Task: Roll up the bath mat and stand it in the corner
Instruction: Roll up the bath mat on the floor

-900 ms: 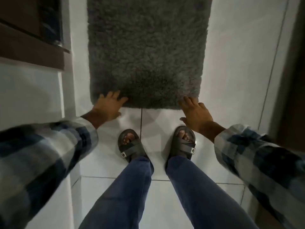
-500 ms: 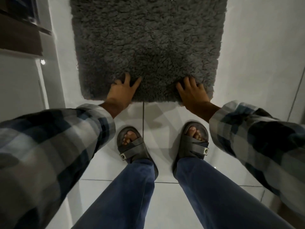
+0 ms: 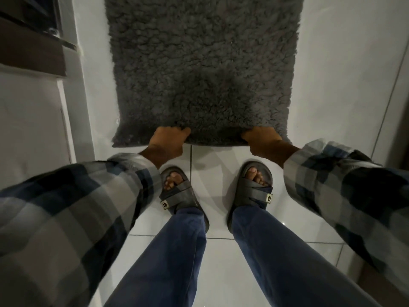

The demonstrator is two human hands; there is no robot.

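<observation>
A shaggy dark grey bath mat point(image 3: 202, 63) lies flat on the white tiled floor and runs away from me out of the top of the view. My left hand point(image 3: 167, 141) is curled around its near edge, left of centre. At the same edge, towards the right corner, my right hand point(image 3: 263, 140) grips the pile with its fingers tucked in. The near edge looks slightly lifted between the two hands. The near left corner point(image 3: 124, 140) of the mat still rests on the tiles.
My two feet in dark sandals point(image 3: 179, 191) stand on the tiles just behind the mat's near edge. A white wall with a dark wooden frame point(image 3: 33, 52) runs along the left. Another wall or door edge point(image 3: 398, 96) borders the right.
Both hands lay flat with spread fingers on the mat's near edge; now their fingers have closed around that edge. The view has tipped closer to the mat.
</observation>
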